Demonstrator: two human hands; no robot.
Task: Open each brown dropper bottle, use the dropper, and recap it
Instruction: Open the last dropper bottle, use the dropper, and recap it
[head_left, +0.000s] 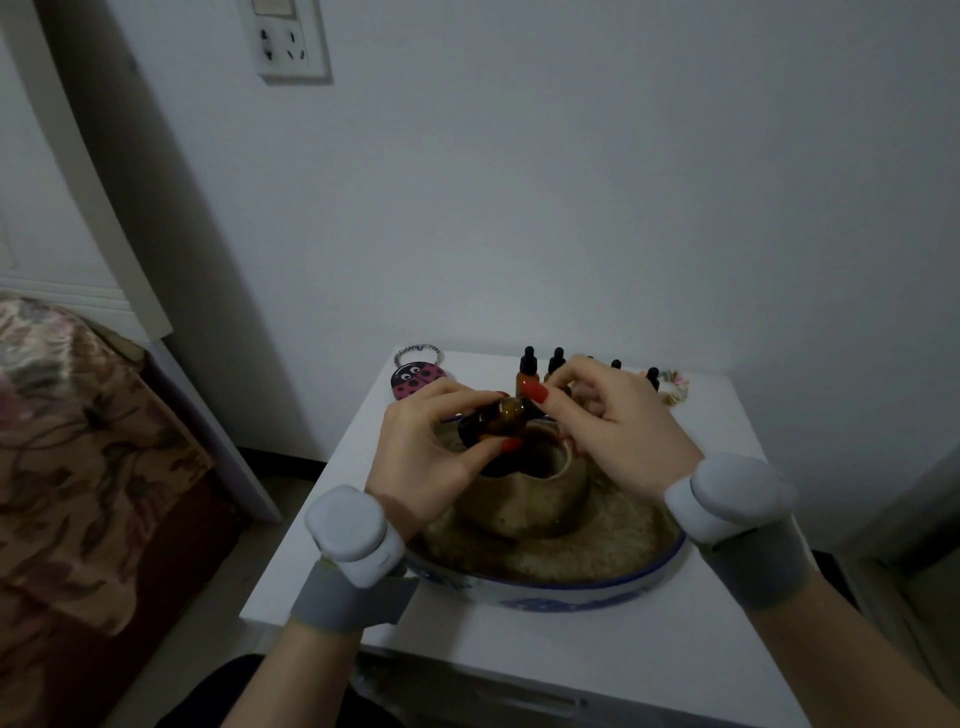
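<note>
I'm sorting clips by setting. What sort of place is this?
Probably a bedroom at home: a bed with a floral cover sits left of a small white table against a plain wall with a socket plate.

Left hand (415, 447) grips tilted brown bottle (501, 421); right hand (613, 421) pinches its top.

A small white square table (675, 649) bears a blue-rimmed ceramic basin (545, 590), upright brown dropper bottles (528, 375), a pink ladybird-shaped ornament (415, 387).

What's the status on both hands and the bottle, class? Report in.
Left hand grips brown dropper bottle, tilted over the clay pot. Right hand pinches at its cap end. Nothing blocking.
</note>
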